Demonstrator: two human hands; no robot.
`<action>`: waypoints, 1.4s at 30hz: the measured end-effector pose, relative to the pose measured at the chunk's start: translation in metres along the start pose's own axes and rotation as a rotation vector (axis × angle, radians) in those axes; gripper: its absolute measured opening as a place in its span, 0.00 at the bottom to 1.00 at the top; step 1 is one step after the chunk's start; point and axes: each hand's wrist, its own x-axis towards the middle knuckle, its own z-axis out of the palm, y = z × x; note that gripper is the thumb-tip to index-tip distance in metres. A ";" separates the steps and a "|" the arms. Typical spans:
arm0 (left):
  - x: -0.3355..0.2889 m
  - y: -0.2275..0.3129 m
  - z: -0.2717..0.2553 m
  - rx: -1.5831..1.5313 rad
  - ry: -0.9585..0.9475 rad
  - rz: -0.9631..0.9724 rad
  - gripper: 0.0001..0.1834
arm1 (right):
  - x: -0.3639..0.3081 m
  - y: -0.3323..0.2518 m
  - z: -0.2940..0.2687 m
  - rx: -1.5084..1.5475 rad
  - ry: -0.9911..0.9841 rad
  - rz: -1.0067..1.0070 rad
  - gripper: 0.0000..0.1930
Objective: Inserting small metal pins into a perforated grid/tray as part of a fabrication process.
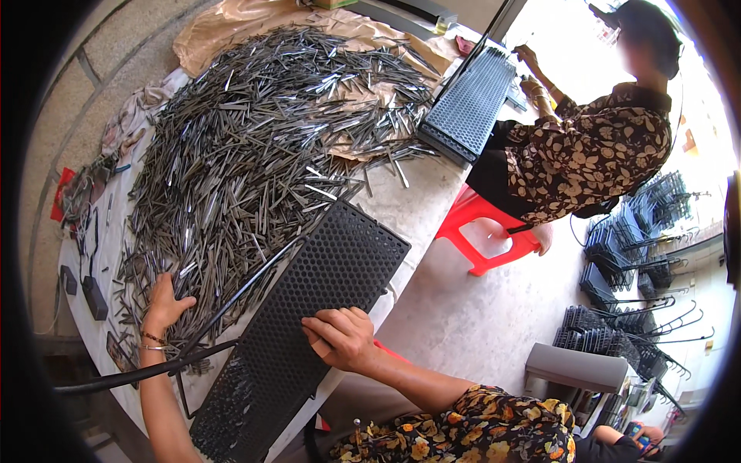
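Observation:
My left hand rests at the near-left edge of a large pile of thin dark metal strips. Its thumb stands apart from its fingers, and the fingertips reach in among the strips. In front of me lies a long black rack with rows of honeycomb holes. Over its right side, my right hand is closed, fingers curled toward the holes; whatever it pinches is hidden. Shiny strip ends fill holes at the rack's near end. A black metal rod crosses from the left over my left wrist to the rack.
Across the table, another person works at a second perforated rack, beside a red stool. Brown paper lies under the pile's far side. Black racks with long hooked rods stand stacked on the right. Small dark blocks sit at left.

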 end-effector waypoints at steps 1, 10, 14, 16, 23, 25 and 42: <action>-0.001 0.000 0.002 0.039 0.054 0.057 0.37 | 0.000 0.000 0.000 0.001 0.001 0.000 0.12; -0.005 0.020 0.008 0.019 0.162 -0.034 0.28 | 0.002 -0.002 0.002 -0.005 0.002 0.011 0.10; -0.007 0.028 0.003 0.168 0.098 0.007 0.26 | -0.001 0.001 0.001 -0.013 0.011 0.004 0.10; -0.008 0.025 0.009 0.112 0.103 0.043 0.28 | -0.001 -0.004 0.000 -0.015 0.020 0.016 0.10; -0.003 0.005 0.014 0.086 0.046 0.005 0.31 | 0.000 -0.006 0.003 -0.030 0.027 0.007 0.10; -0.004 0.010 0.011 0.124 0.044 -0.004 0.28 | 0.000 -0.006 0.005 -0.029 0.029 0.004 0.10; 0.002 -0.032 0.001 -0.815 0.709 -0.206 0.19 | -0.008 0.003 0.003 -0.089 -0.047 0.047 0.05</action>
